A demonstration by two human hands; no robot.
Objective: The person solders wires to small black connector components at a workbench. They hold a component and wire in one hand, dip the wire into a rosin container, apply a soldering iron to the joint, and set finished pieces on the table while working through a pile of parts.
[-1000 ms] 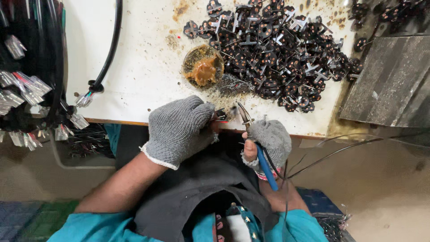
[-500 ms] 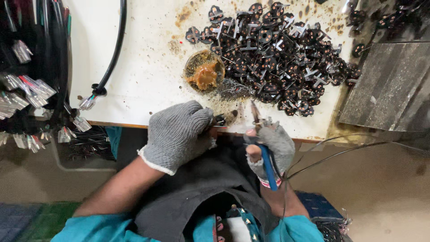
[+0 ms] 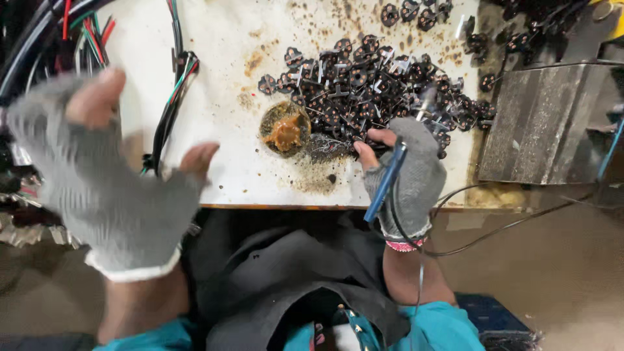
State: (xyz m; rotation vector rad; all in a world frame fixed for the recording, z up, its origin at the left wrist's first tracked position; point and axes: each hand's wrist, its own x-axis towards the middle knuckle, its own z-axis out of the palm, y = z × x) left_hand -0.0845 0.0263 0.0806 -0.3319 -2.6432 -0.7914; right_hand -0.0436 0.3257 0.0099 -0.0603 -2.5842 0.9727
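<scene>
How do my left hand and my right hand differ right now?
The left hand is raised, open and blurred, with nothing in its grip; the right hand is sharp and closed around a blue-handled soldering iron. The left hand is over the table's left part, near the wire bundle; the right hand is beside the pile of black parts. Both wear grey knit gloves with bare fingertips.

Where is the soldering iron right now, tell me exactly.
In the head view, the blue-handled soldering iron is gripped in the right hand, right of centre at the white table front edge, its tip over the pile of black parts.
</scene>
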